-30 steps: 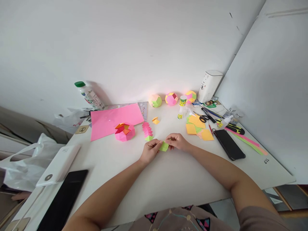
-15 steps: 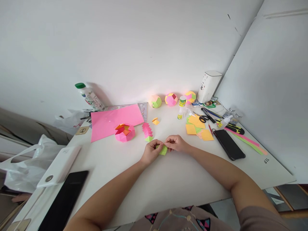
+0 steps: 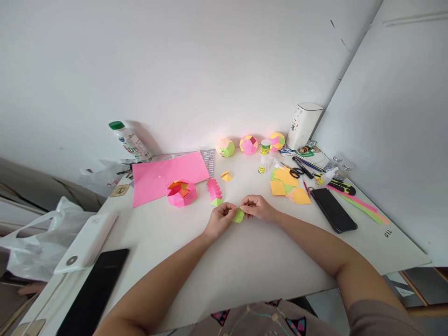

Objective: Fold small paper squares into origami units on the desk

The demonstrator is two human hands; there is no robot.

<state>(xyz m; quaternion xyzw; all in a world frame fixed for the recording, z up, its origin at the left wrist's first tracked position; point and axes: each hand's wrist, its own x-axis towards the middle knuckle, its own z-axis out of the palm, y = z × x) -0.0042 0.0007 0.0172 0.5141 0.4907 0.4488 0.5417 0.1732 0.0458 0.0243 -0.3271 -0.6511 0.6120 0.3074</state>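
Far left: flat black slab (image 3: 96, 289), long axis slanting away and rightward. Next, pink faceted paper bowl with orange inside (image 3: 182, 200), opening up, by the near edge of the large flat pink paper sheet (image 3: 164, 173). Then a short row of pink folded paper pieces (image 3: 213, 187), long axis away from the person, small green folded paper piece (image 3: 216, 202) at its near end.

Left hand (image 3: 221, 217): thumb and fingers pinched on the left part of a small flat green paper piece (image 3: 238, 216), which sits between the hands over the white tabletop (image 3: 238, 261). Free edge faces the person; long axis can't be read – fingers cover both sides. Right hand (image 3: 258, 208): pinched on its upper right, knuckles up, fingertips close to the left's. Forearms converge from lower left and lower right.

Further right: loose orange and green paper squares (image 3: 285, 177), then black rectangular phone (image 3: 334, 210) – long axis upper left to lower right.
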